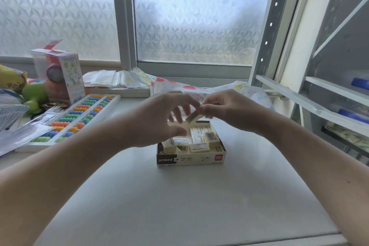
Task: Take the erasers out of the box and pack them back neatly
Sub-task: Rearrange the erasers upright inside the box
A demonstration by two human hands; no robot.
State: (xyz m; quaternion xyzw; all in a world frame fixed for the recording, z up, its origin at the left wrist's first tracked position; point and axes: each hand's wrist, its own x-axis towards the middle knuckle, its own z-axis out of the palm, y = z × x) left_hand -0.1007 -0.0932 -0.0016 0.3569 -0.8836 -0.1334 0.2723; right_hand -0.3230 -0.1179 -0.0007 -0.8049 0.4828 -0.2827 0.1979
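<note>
The white table (179,195) carries an open cardboard box (191,159) at its centre, with loose cream erasers (198,142) lying unevenly inside it. Above the box's far end, the left hand (159,118) hovers with fingers spread and loosely bent, holding nothing; whether its fingertips touch the raised eraser cannot be told. The right hand (223,109) pinches a single eraser (192,116) between thumb and fingertips, tilted and clear of the box contents.

box (191,159) front wall | Chinese label "美术橡皮擦" | red "deli" logo
</note>
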